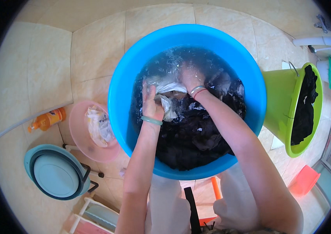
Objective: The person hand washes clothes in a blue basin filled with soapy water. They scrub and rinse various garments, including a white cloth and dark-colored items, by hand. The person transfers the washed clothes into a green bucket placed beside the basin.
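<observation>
A white cloth point(170, 87) lies partly under the water in a big blue basin point(257, 97). My left hand point(151, 104), with a pale green bangle at the wrist, holds the cloth's left side, its thumb against a fold. At the cloth's right end, my right hand point(191, 79) is dipped into the bubbly water. Its fingers are blurred and hidden there, so their grip does not show. Soaked black clothes point(190, 136) fill the near part of the basin, and a greyish piece point(221, 82) floats right of my right hand.
Right of the basin, a tilted lime-green bucket point(280, 99) holds black cloth point(306, 105). At left are a pink basin point(80, 134) with white fabric, an orange bottle point(48, 119) and a folding blue-grey basin point(56, 177). A coral-red container point(305, 180) sits at lower right.
</observation>
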{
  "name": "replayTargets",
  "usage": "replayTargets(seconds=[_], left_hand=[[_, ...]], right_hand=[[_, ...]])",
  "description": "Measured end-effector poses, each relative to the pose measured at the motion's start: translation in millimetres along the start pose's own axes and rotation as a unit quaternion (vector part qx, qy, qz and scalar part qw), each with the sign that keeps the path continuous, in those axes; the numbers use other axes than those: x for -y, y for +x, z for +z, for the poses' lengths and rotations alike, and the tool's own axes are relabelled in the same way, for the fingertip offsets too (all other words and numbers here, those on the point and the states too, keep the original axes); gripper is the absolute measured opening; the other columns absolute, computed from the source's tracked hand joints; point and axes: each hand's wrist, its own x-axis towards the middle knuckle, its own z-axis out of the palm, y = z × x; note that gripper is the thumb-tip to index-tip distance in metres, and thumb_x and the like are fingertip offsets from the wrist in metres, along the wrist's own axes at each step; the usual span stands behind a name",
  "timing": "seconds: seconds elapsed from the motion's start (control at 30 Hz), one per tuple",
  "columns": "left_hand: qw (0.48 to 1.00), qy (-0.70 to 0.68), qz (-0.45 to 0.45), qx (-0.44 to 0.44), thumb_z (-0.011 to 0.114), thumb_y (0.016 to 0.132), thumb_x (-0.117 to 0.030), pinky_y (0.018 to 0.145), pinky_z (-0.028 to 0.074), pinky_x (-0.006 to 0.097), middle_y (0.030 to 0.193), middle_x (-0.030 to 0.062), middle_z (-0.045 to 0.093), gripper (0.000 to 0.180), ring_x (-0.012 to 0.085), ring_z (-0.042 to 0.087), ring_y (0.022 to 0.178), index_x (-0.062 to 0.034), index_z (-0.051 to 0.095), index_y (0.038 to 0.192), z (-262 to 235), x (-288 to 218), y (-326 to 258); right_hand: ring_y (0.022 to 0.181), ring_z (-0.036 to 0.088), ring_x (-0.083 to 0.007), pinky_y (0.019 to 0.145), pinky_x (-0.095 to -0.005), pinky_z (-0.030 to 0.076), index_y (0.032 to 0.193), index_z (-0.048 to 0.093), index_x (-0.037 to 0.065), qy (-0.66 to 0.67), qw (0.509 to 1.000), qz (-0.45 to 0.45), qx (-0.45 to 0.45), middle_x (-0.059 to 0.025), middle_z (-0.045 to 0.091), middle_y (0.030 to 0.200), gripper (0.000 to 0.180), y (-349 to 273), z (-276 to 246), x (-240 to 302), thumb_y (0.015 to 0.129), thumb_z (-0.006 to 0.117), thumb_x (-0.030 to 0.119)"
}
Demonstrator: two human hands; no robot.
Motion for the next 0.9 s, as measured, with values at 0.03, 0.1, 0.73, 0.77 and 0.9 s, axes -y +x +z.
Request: replayTargets(seconds=[0.03,0.1,0.73,0.77,0.9], left_hand=[[1.000,-0.013,-0.010,0.023,0.058,0.101,-0.028,0.109,0.040,0.047,0.144,0.0068,0.048,0.054,0.0265,0.047,0.131,-0.0218,0.037,0.150,4,0,-1],[0.996,-0.041,-0.030,0.069,0.057,0.100,-0.039,0.110,0.039,0.046,0.142,0.0073,0.050,0.054,0.0257,0.048,0.130,-0.0204,0.040,0.148,13,-1,3],[0.989,-0.085,-0.085,0.091,0.050,0.101,-0.030,0.097,0.048,0.039,0.122,0.0072,0.064,0.035,0.0229,0.061,0.110,-0.0088,0.059,0.128,27,-10,-28],[0.989,-0.087,-0.083,0.081,0.049,0.101,-0.030,0.097,0.048,0.040,0.122,0.0070,0.065,0.035,0.0231,0.061,0.110,-0.0088,0.060,0.127,27,-8,-29],[0.986,-0.128,-0.078,0.075,0.049,0.101,-0.030,0.096,0.049,0.040,0.121,0.0065,0.065,0.035,0.0240,0.061,0.110,-0.0088,0.061,0.125,27,-10,-40]], right_hand=[[0.099,0.066,-0.0352,0.079,-0.0474,0.057,0.113,0.063,0.012,0.048,0.994,-0.079,-0.061,-0.0155,0.066,0.109,0.026,-5,3,2,0.091,0.059,0.026],[0.097,0.065,-0.0337,0.076,-0.0459,0.057,0.108,0.064,0.012,0.139,0.945,-0.234,-0.180,-0.0144,0.064,0.105,0.023,-20,9,6,0.090,0.061,0.027],[0.066,0.060,-0.0197,0.054,-0.0343,0.051,0.066,0.061,0.015,0.264,0.828,-0.387,-0.308,-0.0017,0.053,0.074,0.018,-118,-88,105,0.064,0.077,0.022],[0.065,0.061,-0.0207,0.054,-0.0349,0.052,0.066,0.061,0.014,0.276,0.822,-0.391,-0.309,-0.0023,0.054,0.072,0.014,-113,-85,106,0.065,0.075,0.018],[0.063,0.061,-0.0236,0.052,-0.0356,0.051,0.068,0.063,0.014,0.303,0.838,-0.373,-0.258,-0.0042,0.056,0.072,0.007,-98,-77,93,0.070,0.070,0.014]])
